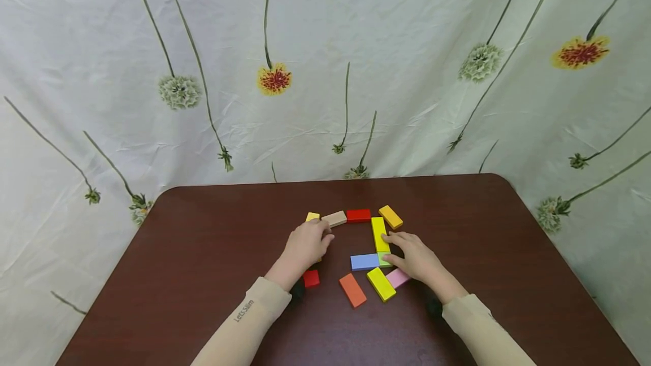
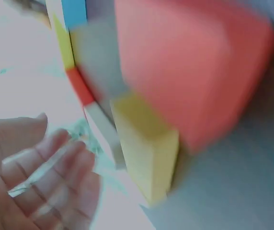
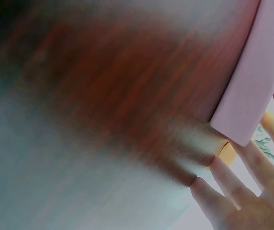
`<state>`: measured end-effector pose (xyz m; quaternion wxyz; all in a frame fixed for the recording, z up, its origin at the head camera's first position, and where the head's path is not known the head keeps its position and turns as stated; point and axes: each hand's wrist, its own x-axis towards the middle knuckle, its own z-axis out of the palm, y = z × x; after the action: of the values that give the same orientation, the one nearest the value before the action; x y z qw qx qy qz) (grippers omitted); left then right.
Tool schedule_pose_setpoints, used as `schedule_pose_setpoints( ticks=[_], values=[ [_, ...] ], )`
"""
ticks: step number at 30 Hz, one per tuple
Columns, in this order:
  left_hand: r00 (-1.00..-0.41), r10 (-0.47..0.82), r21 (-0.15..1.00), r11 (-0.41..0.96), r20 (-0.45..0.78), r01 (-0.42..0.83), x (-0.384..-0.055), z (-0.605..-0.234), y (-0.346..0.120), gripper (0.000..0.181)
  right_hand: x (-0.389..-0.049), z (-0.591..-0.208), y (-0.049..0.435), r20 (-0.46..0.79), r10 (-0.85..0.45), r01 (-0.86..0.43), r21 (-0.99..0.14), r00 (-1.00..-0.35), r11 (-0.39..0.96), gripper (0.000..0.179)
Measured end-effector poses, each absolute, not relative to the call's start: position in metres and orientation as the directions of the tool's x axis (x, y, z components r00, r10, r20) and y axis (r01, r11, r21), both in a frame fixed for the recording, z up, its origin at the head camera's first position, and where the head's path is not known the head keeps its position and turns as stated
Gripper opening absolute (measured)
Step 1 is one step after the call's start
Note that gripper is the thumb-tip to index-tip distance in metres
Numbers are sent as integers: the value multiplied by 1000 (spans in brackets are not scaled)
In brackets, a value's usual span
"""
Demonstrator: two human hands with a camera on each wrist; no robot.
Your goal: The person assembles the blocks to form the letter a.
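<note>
Left hand [image 1: 303,242] loose by yellow block [image 1: 312,216], right hand [image 1: 416,256] spread at green block [image 1: 383,260], neither gripping; likely aligning pieces toward far edge of table [image 1: 229,230], next wanting light nudges.

In the head view, the table [image 1: 203,298] is seen from well back at six o'clock, forward and down, with the cloth [image 1: 315,33] taken in at twelve; the left hand [image 1: 303,242] and right hand [image 1: 417,256] are shown small. From the left wrist, the view is set low, close and tilted: a red block [image 2: 194,62] is shown large and blurred at two o'clock, the left hand at eight. From the right wrist, the pink block [image 3: 252,72] is cropped closely at two, the right hand at four. The beige block [image 2: 103,134] is shared by head and left wrist, the pink block by head and right wrist.
</note>
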<state>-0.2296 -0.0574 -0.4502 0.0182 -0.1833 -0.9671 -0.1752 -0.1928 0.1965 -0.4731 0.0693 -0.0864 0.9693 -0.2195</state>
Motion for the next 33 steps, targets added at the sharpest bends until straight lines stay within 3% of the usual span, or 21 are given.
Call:
schedule_pose_setpoints(
  ticks=[3, 6, 9, 12, 20, 33],
  values=[
    [-973, 226, 338, 914, 40, 226, -234, -447, -69, 23, -193, -473, 197, -102, -197, -135, -433, -975, 891, 55],
    [-991, 126, 335, 936, -42, 105, -235, -447, -77, 45, -193, -472, 196, -111, -195, -129, -433, -975, 892, 55],
    [-992, 70, 332, 943, -103, 32, -234, -451, -81, 65, -192, -473, 197, -113, -192, -125, -433, -975, 893, 55],
    [-988, 43, 335, 942, -148, -9, -232, -457, -81, 72, -192, -474, 197, -111, -190, -125, -432, -975, 893, 55],
    [-979, 32, 344, 938, -202, -40, -231, -462, -77, 65, -192, -474, 196, -107, -192, -129, -432, -976, 892, 56],
    [-972, 166, 295, 949, -168, 111, -222, -455, -76, 35, -193, -473, 196, -105, -190, -127, -433, -976, 893, 55]
  ],
)
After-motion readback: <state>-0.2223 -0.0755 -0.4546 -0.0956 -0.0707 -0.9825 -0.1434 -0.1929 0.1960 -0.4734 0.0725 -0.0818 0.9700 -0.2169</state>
